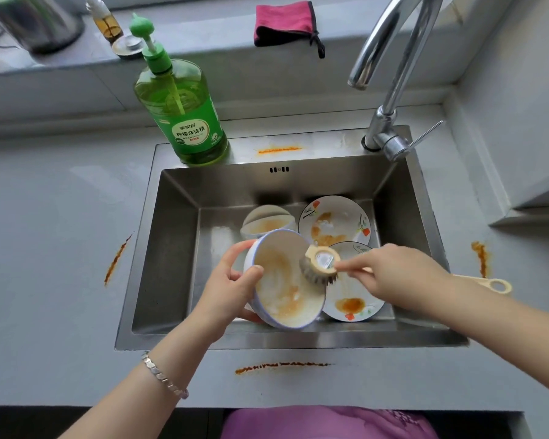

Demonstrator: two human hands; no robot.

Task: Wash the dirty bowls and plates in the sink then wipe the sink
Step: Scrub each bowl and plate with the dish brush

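A: Why is the blue-rimmed bowl [282, 289] tipped like that?

B: The left hand [232, 280] grips its rim, thumb inside. It holds the bowl above the sink [178, 248] floor, mouth turned up and rightward, so the dish brush [319, 264] can reach in. The right hand [393, 277] is clamped on the brush handle.

A: And the brush's line?

B: Its handle runs left to right, ring end past the sink's right edge, bristles facing down-left at the bowl's rim. Beyond lie the near plate [352, 307], the far plate [333, 220] and a second bowl [267, 221], all stained, likely waiting.
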